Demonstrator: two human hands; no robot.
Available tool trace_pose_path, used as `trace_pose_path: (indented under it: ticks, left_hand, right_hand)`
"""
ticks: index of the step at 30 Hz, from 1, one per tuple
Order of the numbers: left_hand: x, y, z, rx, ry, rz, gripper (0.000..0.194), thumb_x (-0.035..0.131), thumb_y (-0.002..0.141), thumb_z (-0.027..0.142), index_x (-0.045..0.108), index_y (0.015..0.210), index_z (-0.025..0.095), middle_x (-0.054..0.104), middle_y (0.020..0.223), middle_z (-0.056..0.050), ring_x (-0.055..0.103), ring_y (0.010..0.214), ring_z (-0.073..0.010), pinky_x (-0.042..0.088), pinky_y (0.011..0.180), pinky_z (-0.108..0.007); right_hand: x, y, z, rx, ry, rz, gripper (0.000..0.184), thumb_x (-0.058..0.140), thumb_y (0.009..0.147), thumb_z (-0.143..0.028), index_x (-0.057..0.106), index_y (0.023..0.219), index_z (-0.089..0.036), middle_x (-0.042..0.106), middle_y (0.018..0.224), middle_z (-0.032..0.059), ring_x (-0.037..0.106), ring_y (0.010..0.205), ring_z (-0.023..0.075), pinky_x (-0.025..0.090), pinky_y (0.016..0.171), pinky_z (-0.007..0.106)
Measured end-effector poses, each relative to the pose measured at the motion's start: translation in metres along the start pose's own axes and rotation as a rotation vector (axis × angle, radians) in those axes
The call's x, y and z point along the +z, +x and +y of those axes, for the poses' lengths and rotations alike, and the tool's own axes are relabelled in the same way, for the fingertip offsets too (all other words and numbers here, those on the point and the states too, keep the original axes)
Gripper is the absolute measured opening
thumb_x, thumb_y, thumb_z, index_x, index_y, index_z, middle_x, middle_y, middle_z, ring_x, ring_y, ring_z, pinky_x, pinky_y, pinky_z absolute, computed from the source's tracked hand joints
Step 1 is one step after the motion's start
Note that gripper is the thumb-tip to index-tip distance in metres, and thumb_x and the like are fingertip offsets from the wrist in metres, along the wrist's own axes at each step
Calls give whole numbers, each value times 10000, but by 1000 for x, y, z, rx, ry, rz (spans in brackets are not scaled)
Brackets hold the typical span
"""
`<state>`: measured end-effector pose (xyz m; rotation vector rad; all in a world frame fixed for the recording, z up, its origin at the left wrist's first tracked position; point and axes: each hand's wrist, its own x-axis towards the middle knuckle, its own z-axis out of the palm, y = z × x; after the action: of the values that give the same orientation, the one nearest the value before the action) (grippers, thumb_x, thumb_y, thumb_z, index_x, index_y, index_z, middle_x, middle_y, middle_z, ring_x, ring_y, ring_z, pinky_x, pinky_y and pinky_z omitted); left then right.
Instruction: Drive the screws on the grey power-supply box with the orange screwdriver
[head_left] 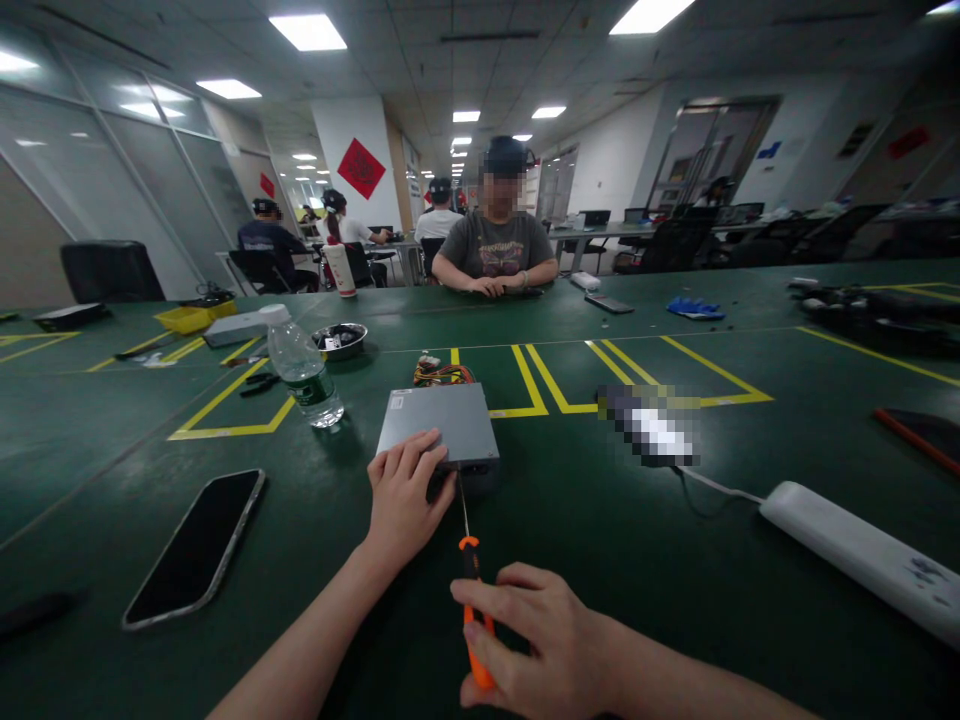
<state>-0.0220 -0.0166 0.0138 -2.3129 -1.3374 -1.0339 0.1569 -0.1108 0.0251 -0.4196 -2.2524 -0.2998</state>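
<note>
A grey metal computer power supply [439, 410] lies on the green table, its bundle of coloured cables [444, 372] at the far side. My left hand [409, 485] rests on its near left corner, fingers on the top face and thumb down by the near side, holding it. In my right hand [536, 635] is a screwdriver [471, 570] with an orange and black handle, gripped between thumb and fingers. Its shaft points away from me, and the tip meets the near face of the power supply. Any screw there is too small to make out.
Left of the power supply stand a water bottle [304, 375] and a metal bowl [341, 340] with dark small parts. A phone [196, 550] lies at near left. On the right are a white power strip [862, 555] and a blurred-out device [649, 425]. A person [495, 240] sits opposite.
</note>
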Motion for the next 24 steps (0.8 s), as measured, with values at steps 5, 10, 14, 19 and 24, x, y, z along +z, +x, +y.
trace_pose_path:
  ticks: [5,10,14,19,24]
  left_hand:
    - [-2,0,1,-1,-5,-1,210,540,813,266,547,1022,242,596,1196,-66,521,1109,-238,305,858,-406]
    - [-2,0,0,0,-5,-5,213,540,813,263,543,1025,239,598,1194,-67,523,1104,-243,304,861,-414]
    - [-1,0,0,-4,-4,-14,215,546,811,266,542,1025,241,593,1204,-62,519,1109,-241,304,865,-412]
    - [-1,0,0,-8,-8,-12,211,539,815,268,539,1025,243,592,1204,-64,519,1110,-241,305,862,-411]
    - [-1,1,0,-9,-8,-10,207,535,816,272,538,1021,244,591,1204,-67,516,1110,-242,301,861,-413]
  right_hand:
    - [1,-3,2,44,58,-16,317,423,944,-397,539,882,-109,664,891,128,637,844,156,498,705,254]
    - [-2,3,0,-16,37,-74,250,376,954,-273,558,1029,-120,652,976,118,623,660,129,497,640,272]
    - [-1,0,0,5,10,-21,251,441,949,-315,587,878,-123,652,980,131,620,676,113,490,674,255]
    - [1,-1,3,17,41,9,314,423,956,-340,573,824,-97,664,882,125,633,758,131,500,660,231]
    - [-10,-8,7,-156,-1,74,130,514,868,-176,614,860,-93,667,826,113,609,629,121,481,580,222]
